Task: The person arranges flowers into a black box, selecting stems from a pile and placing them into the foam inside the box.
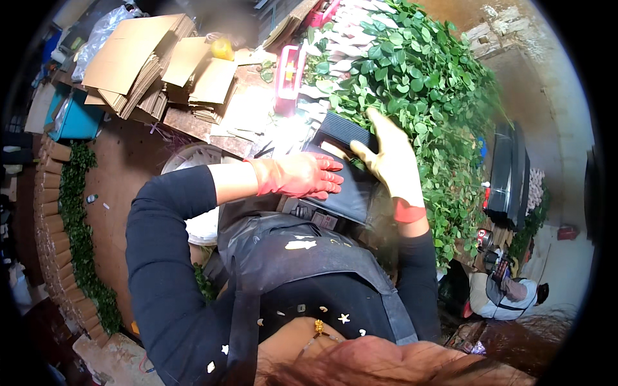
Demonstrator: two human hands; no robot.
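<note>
My left hand (299, 175), in a red rubber glove, lies with its fingers stretched out flat on a smooth dark sheet or board (355, 196) in front of my apron. My right hand (393, 157) wears a cream glove with a red cuff. Its thumb and fingers are spread beside a black ribbed piece (346, 130), close to the leaves; whether the thumb touches that piece I cannot tell. A large pile of leafy green stems (428, 83) spreads to the right, with pale wrapped heads (351, 42) along its far left side.
A pink-framed holder (288, 80) stands on the bench left of the stems. Stacked cardboard sheets (129, 58) lie at the far left, above a teal bin (76, 116). A white bucket (199, 228) sits by my left elbow. Another person (505, 296) is at the lower right.
</note>
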